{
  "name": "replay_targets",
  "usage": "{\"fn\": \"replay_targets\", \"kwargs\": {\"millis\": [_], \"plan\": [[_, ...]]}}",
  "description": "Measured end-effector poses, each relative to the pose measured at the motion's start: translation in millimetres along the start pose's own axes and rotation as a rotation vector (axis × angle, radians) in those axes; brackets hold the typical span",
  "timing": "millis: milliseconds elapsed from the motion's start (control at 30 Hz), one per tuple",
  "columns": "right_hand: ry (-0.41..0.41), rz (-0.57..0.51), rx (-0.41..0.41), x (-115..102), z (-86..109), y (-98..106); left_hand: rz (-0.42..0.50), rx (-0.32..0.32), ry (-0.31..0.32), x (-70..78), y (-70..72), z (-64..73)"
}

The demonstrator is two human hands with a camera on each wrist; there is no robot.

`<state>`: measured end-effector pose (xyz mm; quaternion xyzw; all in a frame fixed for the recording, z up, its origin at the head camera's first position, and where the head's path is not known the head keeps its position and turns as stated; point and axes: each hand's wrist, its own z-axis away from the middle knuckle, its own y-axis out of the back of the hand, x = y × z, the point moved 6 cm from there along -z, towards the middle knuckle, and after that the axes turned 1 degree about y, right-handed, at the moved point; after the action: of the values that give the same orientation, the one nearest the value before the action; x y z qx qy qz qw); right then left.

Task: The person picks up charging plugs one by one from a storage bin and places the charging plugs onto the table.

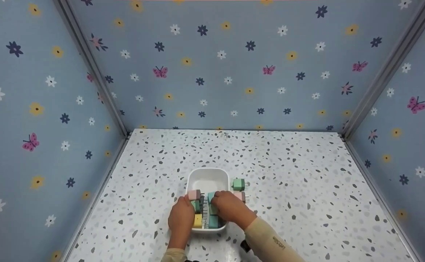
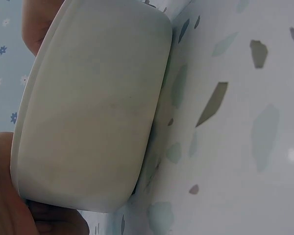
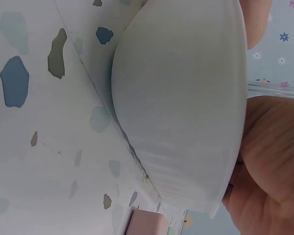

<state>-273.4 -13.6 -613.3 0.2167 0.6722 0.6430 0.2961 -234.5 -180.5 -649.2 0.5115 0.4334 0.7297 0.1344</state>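
The left hand [image 1: 182, 214] bends round the left side of the white tub [image 1: 208, 178], its fingers folded against the outer wall in the left wrist view. Its tips lie right beside the upper pink plug [image 1: 193, 194]; whether they also pinch that plug I cannot tell. The right hand [image 1: 233, 208] reaches over the opposite rim with bent fingers, the tips on a teal plug [image 1: 211, 196] inside the tub; the thumb is hidden, so I cannot tell if they pinch it.

The plugs sit in the near half of the tub in two rows, metal prongs facing the middle. Nearer the person than the upper pink plug come a green plug [image 1: 197, 206] and a yellow plug [image 1: 197, 220]; at the near end of the right row is another teal plug [image 1: 213, 221].

Outside, just right of the tub, a loose green plug [image 1: 239, 184] lies on the speckled table [image 1: 292, 174], prongs pointing right. Next to it is a loose pink plug [image 1: 240, 197], partly covered by the right hand. Both forearms wear tan sleeves [image 1: 270, 238], the right one with dark lettering. Blue walls [image 1: 219, 72] with flowers and butterflies enclose the table on three sides.
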Motion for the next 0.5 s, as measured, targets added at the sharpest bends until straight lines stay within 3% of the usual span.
{"fn": "replay_targets", "kwargs": {"millis": [500], "plan": [[-0.012, -0.012, 0.003, -0.7, -0.6, -3.1, 0.009, -0.010, -0.010, -1.6, -0.2, -0.9]]}}
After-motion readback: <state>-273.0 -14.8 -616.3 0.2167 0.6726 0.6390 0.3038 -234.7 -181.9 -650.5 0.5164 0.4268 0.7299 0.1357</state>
